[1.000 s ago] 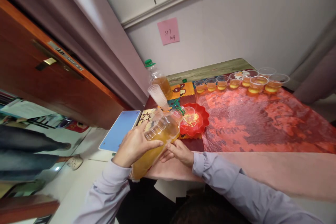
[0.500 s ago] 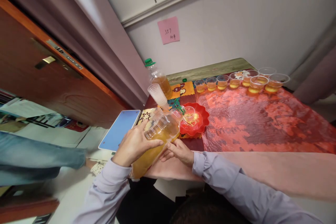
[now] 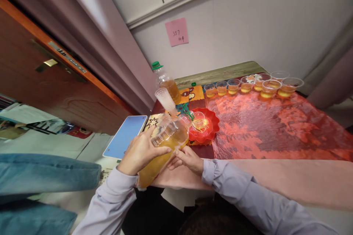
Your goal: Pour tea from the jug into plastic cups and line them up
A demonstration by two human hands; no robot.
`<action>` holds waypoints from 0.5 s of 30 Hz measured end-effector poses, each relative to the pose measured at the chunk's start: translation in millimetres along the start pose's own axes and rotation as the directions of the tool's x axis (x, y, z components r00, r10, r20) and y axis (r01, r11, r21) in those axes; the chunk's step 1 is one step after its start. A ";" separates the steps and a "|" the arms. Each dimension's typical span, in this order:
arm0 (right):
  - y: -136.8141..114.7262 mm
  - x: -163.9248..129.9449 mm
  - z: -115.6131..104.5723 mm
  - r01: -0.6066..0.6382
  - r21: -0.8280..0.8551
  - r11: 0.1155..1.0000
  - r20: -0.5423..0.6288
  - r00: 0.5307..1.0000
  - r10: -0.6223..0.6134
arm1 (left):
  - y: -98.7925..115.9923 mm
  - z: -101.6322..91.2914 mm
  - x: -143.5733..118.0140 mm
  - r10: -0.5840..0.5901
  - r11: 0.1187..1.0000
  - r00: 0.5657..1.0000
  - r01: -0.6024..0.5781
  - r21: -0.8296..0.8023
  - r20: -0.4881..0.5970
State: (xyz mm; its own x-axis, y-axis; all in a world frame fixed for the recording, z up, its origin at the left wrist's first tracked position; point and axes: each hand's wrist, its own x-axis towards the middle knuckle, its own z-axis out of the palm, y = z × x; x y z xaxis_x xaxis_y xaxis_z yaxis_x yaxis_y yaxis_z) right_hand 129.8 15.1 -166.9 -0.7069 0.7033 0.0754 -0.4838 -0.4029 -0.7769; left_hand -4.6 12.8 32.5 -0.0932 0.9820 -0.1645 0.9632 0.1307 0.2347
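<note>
My left hand [image 3: 140, 151] is wrapped round a large clear plastic bottle [image 3: 171, 136] of yellow-orange liquid. The bottle is tilted, its neck pointing to the upper right. Beneath its near side, my right hand [image 3: 189, 159] grips it with curled fingers, some of them hidden. At the bottle's mouth is a small clear plastic cup [image 3: 200, 120], standing in a red plate [image 3: 215, 132] with a scalloped rim. Some liquid seems to be in that cup. A green ring-like piece [image 3: 188, 112] shows by the bottle's neck.
Behind the bottle stand a stack of clear cups [image 3: 166, 100] and a second bottle [image 3: 170, 89] with a green cap. Several part-filled cups [image 3: 234, 86] line the table's far side. A blue board [image 3: 125, 136] lies at left. Someone's jeans-clad legs [image 3: 49, 172] are beside the table.
The jeans-clad legs at left have come further into view, toward the right. Both my hands, the bottle and the cups stay practically where they were.
</note>
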 end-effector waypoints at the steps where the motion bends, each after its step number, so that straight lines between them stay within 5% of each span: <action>1: -0.1 0.0 0.0 0.000 -0.001 1.000 -0.001 1.000 0.000 | -0.5 0.1 -0.1 0.006 1.000 1.000 -0.006 0.001 -0.009; 15: -1.5 -0.5 0.4 -0.013 -0.007 1.000 -0.002 1.000 0.013 | 1.0 -2.6 -1.7 0.025 1.000 1.000 -0.025 0.016 -0.009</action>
State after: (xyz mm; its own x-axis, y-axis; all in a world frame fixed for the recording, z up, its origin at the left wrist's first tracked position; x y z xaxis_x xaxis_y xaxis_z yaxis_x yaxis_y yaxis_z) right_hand 130.7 15.2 -165.6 -0.7120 0.6992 0.0639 -0.4707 -0.4078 -0.7824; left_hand -4.1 11.6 35.5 -0.0717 0.9861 -0.1500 0.9691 0.1044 0.2235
